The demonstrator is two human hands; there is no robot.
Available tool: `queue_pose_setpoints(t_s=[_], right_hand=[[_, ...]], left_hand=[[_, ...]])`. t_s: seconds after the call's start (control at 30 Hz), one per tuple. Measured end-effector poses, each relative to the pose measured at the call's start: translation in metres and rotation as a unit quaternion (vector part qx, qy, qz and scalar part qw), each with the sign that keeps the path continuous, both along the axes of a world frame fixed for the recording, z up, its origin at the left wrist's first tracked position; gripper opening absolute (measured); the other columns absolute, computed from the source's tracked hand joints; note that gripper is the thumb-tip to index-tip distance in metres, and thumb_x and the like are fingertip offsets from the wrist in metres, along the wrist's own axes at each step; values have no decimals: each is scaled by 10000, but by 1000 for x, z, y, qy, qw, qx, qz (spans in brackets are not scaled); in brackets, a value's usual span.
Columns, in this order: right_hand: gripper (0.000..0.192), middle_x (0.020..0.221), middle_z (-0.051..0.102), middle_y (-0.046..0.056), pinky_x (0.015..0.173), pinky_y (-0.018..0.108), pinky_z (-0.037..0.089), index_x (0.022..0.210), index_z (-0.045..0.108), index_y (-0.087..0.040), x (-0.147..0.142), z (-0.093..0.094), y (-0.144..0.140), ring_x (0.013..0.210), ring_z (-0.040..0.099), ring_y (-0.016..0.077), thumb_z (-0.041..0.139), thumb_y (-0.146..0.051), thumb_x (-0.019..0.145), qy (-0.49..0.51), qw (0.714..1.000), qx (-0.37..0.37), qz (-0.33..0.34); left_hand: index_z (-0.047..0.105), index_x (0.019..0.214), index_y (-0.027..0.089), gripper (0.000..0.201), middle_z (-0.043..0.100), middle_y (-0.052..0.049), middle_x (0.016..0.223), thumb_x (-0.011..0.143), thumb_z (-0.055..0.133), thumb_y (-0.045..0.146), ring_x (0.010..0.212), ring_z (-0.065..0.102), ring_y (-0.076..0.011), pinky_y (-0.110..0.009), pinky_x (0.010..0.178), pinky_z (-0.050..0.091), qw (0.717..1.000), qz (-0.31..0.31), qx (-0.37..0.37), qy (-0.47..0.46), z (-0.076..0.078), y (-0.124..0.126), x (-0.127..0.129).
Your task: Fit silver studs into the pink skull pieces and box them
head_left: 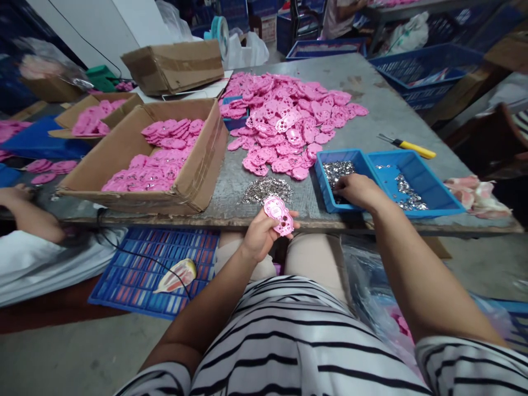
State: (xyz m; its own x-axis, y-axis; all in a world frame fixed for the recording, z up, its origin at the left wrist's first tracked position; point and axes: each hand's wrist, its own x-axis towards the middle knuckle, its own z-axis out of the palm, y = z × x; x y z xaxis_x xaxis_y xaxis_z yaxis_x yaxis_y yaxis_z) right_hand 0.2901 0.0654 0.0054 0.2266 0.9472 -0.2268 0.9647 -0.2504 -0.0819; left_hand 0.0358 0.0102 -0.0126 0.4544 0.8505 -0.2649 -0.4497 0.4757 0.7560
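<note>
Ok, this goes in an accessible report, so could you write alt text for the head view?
The left hand holds a pink plastic piece at the table's edge while the right hand reaches into a blue tray of small silver parts. Behind lie a pile of pink pieces and a cardboard box of them.

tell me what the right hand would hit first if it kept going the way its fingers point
The right hand points down-left into the blue tray; its fingertips look already at the small silver metal parts there, so probably those, then the tray floor.

right hand (358, 191) fingertips buried in blue tray (325, 190)
</note>
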Motion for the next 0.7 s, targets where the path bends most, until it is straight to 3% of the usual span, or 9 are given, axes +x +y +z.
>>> queue_pose_setpoints(t_s=[0.2, 0.43, 0.7], right_hand=[[176, 909, 734, 130, 634, 296, 408, 846, 719, -177, 1, -2, 0, 833, 665, 250, 554, -220, 803, -2, 999, 48, 1], [80, 804, 716, 100, 636, 288, 416, 765, 676, -187, 5, -3, 0, 784, 656, 241, 604, -181, 730, 43, 993, 97, -42], [84, 792, 719, 72, 647, 289, 436, 750, 674, -203, 11, -11, 0, 750, 644, 221, 610, -180, 701, 92, 983, 154, -46]], left_hand=[[488, 1040, 156, 389, 715, -87, 916, 662, 574, 124, 751, 702, -220, -267, 545, 518, 1000, 6, 7, 8, -2, 1, -1], [490, 1063, 152, 410, 716, -91, 920, 662, 568, 121, 750, 702, -223, -278, 549, 521, 1000, 6, 4, 8, -4, 1, -2], [486, 1068, 154, 428, 720, -74, 897, 649, 559, 103, 745, 710, -229, -272, 535, 523, 1000, 8, -1, 8, -4, 2, -3]])
